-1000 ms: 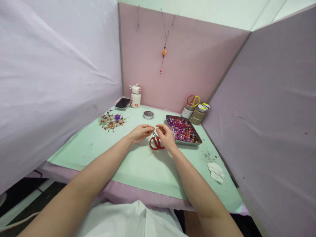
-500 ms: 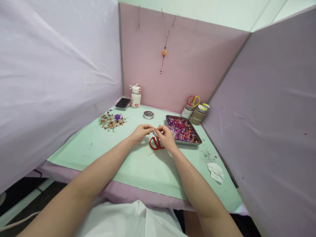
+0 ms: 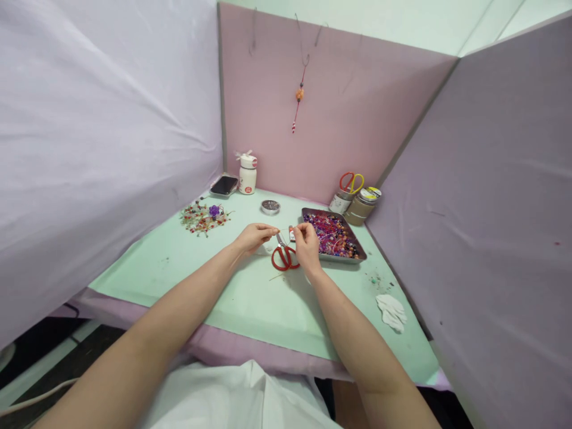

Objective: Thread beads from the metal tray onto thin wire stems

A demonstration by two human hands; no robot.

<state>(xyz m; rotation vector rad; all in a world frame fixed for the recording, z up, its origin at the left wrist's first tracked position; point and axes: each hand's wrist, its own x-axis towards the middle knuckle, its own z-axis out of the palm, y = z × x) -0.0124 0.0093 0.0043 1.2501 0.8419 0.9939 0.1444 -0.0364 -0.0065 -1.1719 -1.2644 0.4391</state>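
My left hand (image 3: pixel 255 238) is closed in a pinch, with a tiny dark-reddish bit at its fingertips, too small to name. A thin thread (image 3: pixel 286 230) runs from there to my right hand (image 3: pixel 307 245), whose thumb and finger are pinched on it. Under and between the hands, red-handled scissors (image 3: pixel 279 269) lie on the table, blades pointing away from me. A small red-and-white item (image 3: pixel 292 233) shows beside my right fingertips, partly hidden. Just right of that hand stands a metal tray (image 3: pixel 344 261) of purple, red and orange beads.
At the left lies a pile of beaded strands (image 3: pixel 203 220). Farther back are a phone (image 3: pixel 224 185), a white bottle (image 3: pixel 248 179) and a small round tin (image 3: pixel 270 207). Two jars, one a brown jar (image 3: pixel 360 210), stand back right. A white cloth (image 3: pixel 391 313) lies front right.
My right hand has moved right, away from the left, and the thread now spans the gap between them. The red-and-white item has come into sight. My left hand is nearly still.
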